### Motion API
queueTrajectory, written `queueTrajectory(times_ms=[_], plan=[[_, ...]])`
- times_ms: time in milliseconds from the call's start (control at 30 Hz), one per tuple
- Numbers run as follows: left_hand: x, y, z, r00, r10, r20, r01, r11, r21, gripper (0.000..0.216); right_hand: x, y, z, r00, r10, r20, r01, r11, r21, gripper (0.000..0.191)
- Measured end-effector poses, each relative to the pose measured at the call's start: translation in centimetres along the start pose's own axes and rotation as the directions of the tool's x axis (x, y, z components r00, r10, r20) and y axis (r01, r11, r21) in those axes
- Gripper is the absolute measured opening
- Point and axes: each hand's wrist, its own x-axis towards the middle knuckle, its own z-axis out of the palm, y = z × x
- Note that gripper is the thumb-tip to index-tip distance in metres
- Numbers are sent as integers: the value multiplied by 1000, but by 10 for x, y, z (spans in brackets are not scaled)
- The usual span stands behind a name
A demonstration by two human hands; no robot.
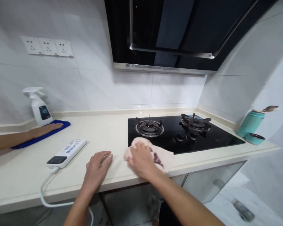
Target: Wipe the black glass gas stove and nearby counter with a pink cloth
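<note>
My right hand [141, 156] presses a pale pink cloth with a dark red pattern [166, 154] onto the counter, its fingers closed over the bunched part. The cloth lies at the front left corner of the black gas hob [169, 141], partly over its edge. Resting at the counter's front, my left hand [96, 166] has nothing in it; the fingers are a little bent and the thumb stands apart. Left of that hand lies a white power bank [68, 152] with a dark display and a white cable [42, 188] plugged in.
Another person's hand [48, 127] lies flat on a blue cloth [35, 140] at the left, beside a white spray bottle [39, 106]. Two burners [149, 127] stand up from the hob. A turquoise canister [251, 123] stands far right. The black range hood [165, 31] hangs above.
</note>
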Motion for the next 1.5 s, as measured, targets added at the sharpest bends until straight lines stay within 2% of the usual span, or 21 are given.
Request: queueTrajectory(times_ms=[100, 167, 233, 333, 433, 500, 567, 700, 767, 833, 900, 1000, 1133, 1267, 1400, 1500], plan=[[4, -7, 1, 1000, -18, -15, 17, 999, -51, 56, 7, -43, 5, 971, -236, -44, 240, 964, 114, 42], [6, -12, 1, 999, -48, -16, 46, 994, -100, 59, 4, -54, 4, 935, -345, -87, 355, 921, 158, 49], [8, -13, 1, 998, -68, -9, 66, 990, -128, 60, -2, -50, 2, 913, -398, -92, 408, 891, 200, 48], [7, -11, -1, 998, -68, 15, 69, 992, -105, 59, -20, -24, -3, 905, -417, -88, 425, 865, 266, 39], [5, -5, -3, 997, -74, 27, 76, 995, -61, 59, -47, 20, -6, 941, -305, -149, 337, 897, 287, 37], [3, 0, -4, 995, -89, 52, 91, 996, -23, 59, -69, 57, -7, 972, -150, -180, 197, 940, 278, 38], [2, 4, -5, 990, -111, 81, 110, 994, 14, 58, -91, 97, -9, 980, 22, -196, 28, 968, 247, 42], [0, 10, -5, 991, -104, 89, 98, 993, 66, 56, -120, 165, -11, 939, 263, -223, -228, 959, 170, 41], [0, 11, -5, 993, -82, 86, 75, 993, 90, 55, -124, 183, -10, 917, 314, -246, -288, 948, 136, 39], [-1, 11, -4, 994, -74, 85, 65, 992, 109, 54, -121, 188, -8, 906, 319, -277, -306, 948, 91, 36], [-1, 12, -4, 994, -74, 82, 64, 990, 127, 54, -113, 179, -5, 900, 306, -311, -304, 951, 57, 33], [-2, 14, -2, 995, -64, 83, 52, 988, 146, 52, -98, 148, -1, 912, 264, -314, -258, 964, 62, 32], [-3, 14, 0, 996, -69, 64, 61, 991, 121, 52, -75, 83, 0, 954, 160, -252, -126, 981, 145, 33], [-2, 9, 1, 996, -81, 40, 80, 996, 36, 53, -54, 19, 2, 975, 14, -223, 48, 962, 270, 35], [-1, 5, 0, 994, -101, 30, 102, 995, -21, 57, -46, -11, 0, 979, -165, -121, 204, 841, 502, 45], [-1, 6, 0, 993, -112, 32, 113, 993, -34, 57, -45, -3, -8, 974, -219, -57, 186, 631, 753, 41]])
